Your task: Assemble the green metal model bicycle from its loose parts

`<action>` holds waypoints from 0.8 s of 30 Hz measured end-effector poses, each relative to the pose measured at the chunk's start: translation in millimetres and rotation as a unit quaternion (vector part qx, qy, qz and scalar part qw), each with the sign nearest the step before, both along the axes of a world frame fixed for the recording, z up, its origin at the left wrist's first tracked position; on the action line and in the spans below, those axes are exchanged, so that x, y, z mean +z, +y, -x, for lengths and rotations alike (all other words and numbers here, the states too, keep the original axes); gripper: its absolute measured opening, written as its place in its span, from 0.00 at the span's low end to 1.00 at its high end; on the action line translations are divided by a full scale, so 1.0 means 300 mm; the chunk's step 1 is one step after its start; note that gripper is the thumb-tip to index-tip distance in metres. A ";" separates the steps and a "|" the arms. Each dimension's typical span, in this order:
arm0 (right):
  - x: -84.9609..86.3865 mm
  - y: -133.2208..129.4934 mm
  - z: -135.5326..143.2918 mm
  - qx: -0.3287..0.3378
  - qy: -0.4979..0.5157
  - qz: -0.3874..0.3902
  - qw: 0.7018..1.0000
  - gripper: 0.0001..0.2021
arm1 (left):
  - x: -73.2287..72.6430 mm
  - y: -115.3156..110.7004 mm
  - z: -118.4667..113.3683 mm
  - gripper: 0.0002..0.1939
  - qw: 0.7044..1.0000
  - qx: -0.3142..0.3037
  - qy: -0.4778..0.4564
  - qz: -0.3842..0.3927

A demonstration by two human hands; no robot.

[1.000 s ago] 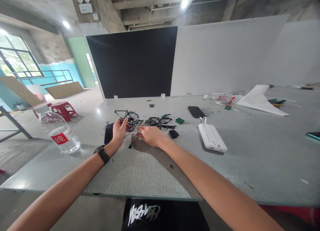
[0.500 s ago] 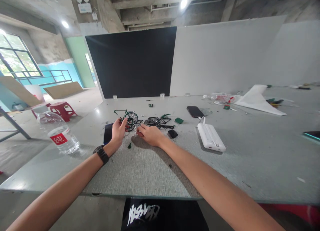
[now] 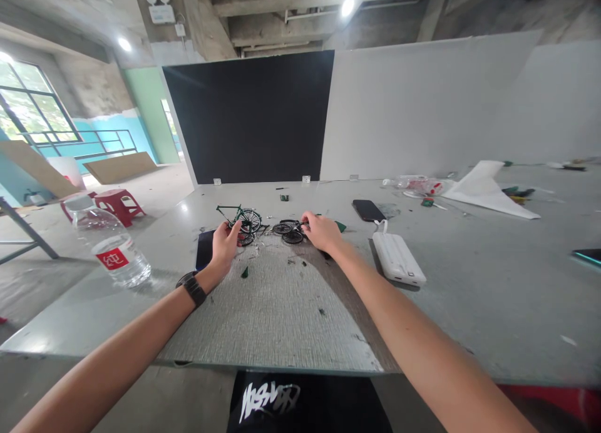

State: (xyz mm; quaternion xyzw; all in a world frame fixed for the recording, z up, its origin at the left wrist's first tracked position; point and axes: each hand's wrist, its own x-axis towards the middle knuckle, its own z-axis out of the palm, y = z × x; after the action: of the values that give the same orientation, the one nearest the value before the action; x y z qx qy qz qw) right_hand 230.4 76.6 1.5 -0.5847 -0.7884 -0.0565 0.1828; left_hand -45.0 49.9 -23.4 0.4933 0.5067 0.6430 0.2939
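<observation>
My left hand (image 3: 224, 244) is closed on a small green model bicycle frame (image 3: 230, 209) with a black rear wheel (image 3: 250, 221), held just above the table. To its right, loose model wheels (image 3: 292, 234) and small parts lie on the tabletop. My right hand (image 3: 323, 231) is over the right side of these parts, fingers bent together beside the wheels; whatever is between its fingertips is hidden. A green piece (image 3: 340, 226) shows partly behind that hand. A small dark green part (image 3: 245, 272) lies nearer me, below my left hand.
Left stands a water bottle (image 3: 115, 248); a dark flat object (image 3: 205, 248) lies under my left hand. Right are a white power bank (image 3: 399, 258) and a phone (image 3: 369, 210). Farther right lie a white wing-shaped piece (image 3: 488, 192) and plastic packaging (image 3: 420, 184). A small green block (image 3: 284, 198) lies farther back.
My right hand has moved right, from beside my left hand to the loose wheels and parts. My left hand keeps holding the bicycle in nearly the same place.
</observation>
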 end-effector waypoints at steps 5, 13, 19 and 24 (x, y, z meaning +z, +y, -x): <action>-0.014 0.017 -0.013 0.010 -0.031 0.016 0.999 0.12 | 0.007 -0.007 -0.005 0.17 1.000 -0.004 0.002 0.001; -0.019 0.031 0.010 0.008 -0.059 0.033 0.998 0.16 | 0.004 -0.009 -0.010 0.18 1.000 -0.008 0.011 0.001; -0.013 0.027 0.011 0.006 -0.070 0.033 0.997 0.15 | 0.009 -0.011 -0.014 0.18 1.000 -0.011 0.014 0.000; -0.003 0.015 0.019 -0.002 -0.082 0.035 0.996 0.16 | 0.006 -0.012 -0.014 0.19 1.000 -0.013 0.011 -0.003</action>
State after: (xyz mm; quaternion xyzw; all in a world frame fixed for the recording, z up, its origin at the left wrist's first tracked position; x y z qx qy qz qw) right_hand 224.6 81.2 0.5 -0.5859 -0.8008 -0.0770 0.0973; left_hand -40.8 46.5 -21.6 0.5073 0.5019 0.6354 0.2951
